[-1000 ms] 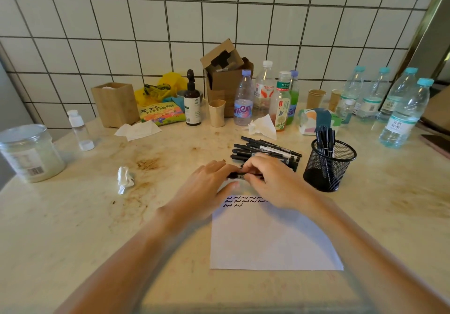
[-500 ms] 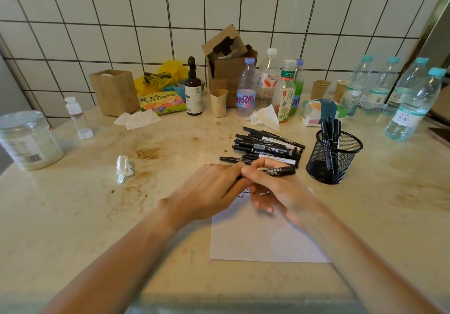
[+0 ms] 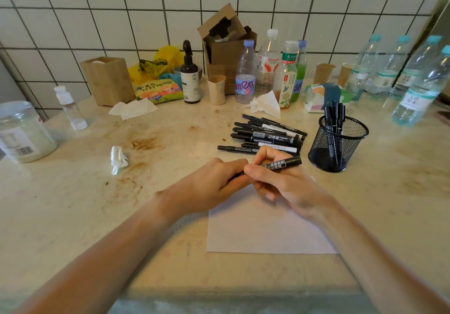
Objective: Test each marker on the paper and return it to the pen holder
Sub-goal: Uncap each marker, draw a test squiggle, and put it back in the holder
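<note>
My right hand (image 3: pixel 282 184) grips a black marker (image 3: pixel 282 164) by its barrel above the top edge of the white paper (image 3: pixel 263 231). My left hand (image 3: pixel 211 182) curls round the marker's left end, which is hidden under its fingers. The far end of the marker points right toward the black mesh pen holder (image 3: pixel 337 143), where a few markers stand upright. A pile of several black markers (image 3: pixel 267 136) lies on the table just behind my hands. Any marks on the paper are covered by my hands.
Bottles (image 3: pixel 246 72), a cardboard box (image 3: pixel 226 48), cups and a tissue (image 3: pixel 265 104) stand behind the pile. Water bottles (image 3: pixel 418 87) line the right. A crumpled tissue (image 3: pixel 118 159), a plastic jar (image 3: pixel 22 131) and a wooden box (image 3: pixel 108 80) sit left.
My hands have lifted a marker off the paper and drawn slightly toward me; the marker now points right toward the holder, and the squiggles on the paper are hidden.
</note>
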